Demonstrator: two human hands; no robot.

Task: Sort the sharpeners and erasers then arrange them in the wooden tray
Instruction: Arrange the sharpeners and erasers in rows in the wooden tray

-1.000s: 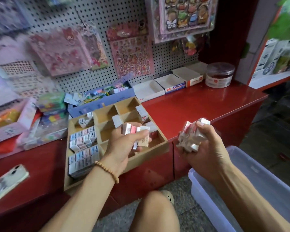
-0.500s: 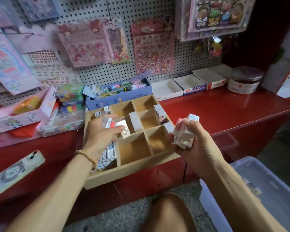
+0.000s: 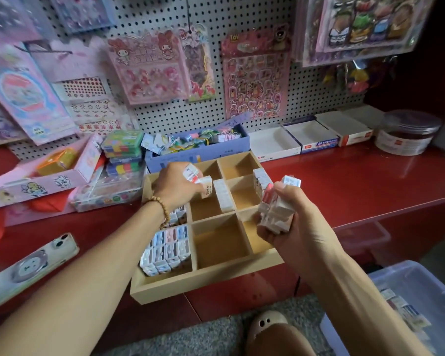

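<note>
The left hand (image 3: pixel 176 185) grasps a few small boxed erasers (image 3: pixel 199 181) in its fingers over the back of the wooden tray (image 3: pixel 203 281) on the red worktop (image 3: pixel 344 181). The right hand (image 3: pixel 290 227) clutches a bundle of boxes (image 3: pixel 276 209) over the tray's right side. Packed sharpeners (image 3: pixel 166 249) fill its front-left compartment.

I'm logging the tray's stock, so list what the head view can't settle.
- Wooden tray, left column's rear compartments: hidden by left hand and wrist.
- Count of packs in right hand: fingers cover them.
- Pack labels: too small.
- Plastic bin: cut off by frame edge.
</note>
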